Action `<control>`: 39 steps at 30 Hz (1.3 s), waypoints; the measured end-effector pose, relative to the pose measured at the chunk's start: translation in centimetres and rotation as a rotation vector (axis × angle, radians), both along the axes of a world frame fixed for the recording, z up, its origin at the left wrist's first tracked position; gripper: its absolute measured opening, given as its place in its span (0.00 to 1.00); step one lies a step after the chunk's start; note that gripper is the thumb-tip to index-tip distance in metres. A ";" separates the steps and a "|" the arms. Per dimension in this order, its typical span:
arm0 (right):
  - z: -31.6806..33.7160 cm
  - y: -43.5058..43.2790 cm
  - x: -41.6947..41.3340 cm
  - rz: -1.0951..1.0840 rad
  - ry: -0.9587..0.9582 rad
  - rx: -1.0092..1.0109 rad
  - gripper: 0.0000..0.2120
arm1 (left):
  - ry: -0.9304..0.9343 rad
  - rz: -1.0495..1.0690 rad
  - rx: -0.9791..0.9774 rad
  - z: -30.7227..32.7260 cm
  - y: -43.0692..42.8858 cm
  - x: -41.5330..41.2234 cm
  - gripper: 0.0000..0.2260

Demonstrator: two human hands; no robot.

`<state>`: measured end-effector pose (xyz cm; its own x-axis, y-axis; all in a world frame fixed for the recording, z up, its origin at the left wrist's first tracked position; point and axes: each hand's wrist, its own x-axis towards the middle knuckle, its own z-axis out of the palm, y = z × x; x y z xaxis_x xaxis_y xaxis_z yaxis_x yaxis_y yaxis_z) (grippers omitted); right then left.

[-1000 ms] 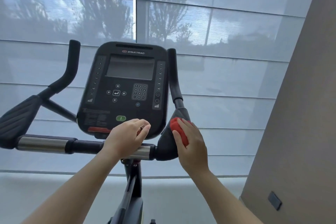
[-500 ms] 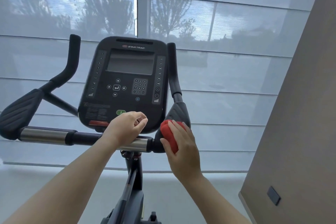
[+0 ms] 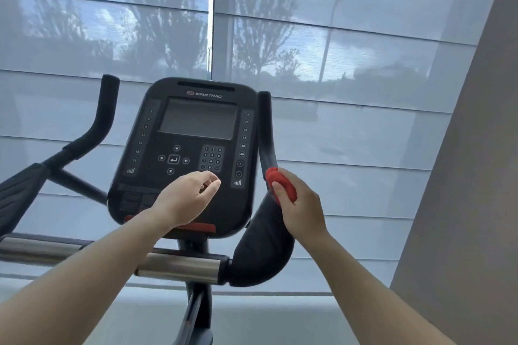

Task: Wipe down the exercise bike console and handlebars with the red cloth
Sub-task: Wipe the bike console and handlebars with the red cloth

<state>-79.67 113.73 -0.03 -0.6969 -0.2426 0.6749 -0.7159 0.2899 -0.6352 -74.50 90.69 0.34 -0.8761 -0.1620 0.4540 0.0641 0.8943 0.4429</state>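
One red cloth [image 3: 281, 183], bunched into a small wad, is pressed against the right handlebar [image 3: 266, 131] just to the right of the console [image 3: 197, 117], level with its lower buttons. It sits where the upright grip bends down into the padded elbow rest [image 3: 260, 249]. The right hand [image 3: 301, 206] grips the wad, thumb on the near side and fingers wrapped behind, so the cloth pokes out of the top of the fist and touches the bar.

By my reading, the step in hand is the right handlebar, low on its upright, with the length above the cloth yet to be covered. No wet streak or dust line shows anywhere, so I cannot tell which parts are already wiped. The console may or may not be done. The left handlebar [image 3: 102, 120], well to the console's left, and the chrome crossbar [image 3: 179, 265] below the console have nothing on them now.

In front of the console's lower face hovers the left hand [image 3: 186, 199], fingers loosely curled and holding nothing; whether it touches the panel is unclear. Behind the console hangs a sheer window blind [image 3: 350, 126].
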 end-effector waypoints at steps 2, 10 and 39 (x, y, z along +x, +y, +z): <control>1.7 -1.0 -1.9 -0.005 0.031 -0.017 0.12 | 0.023 -0.011 -0.003 1.1 -0.7 -1.8 0.12; 9.7 -6.2 -9.7 -0.068 0.248 -0.125 0.15 | 0.058 -0.033 0.007 2.2 -4.0 -8.6 0.12; 12.3 -12.1 -18.1 -0.403 0.779 0.737 0.15 | -0.144 0.008 -0.305 -6.0 -10.4 -14.7 0.25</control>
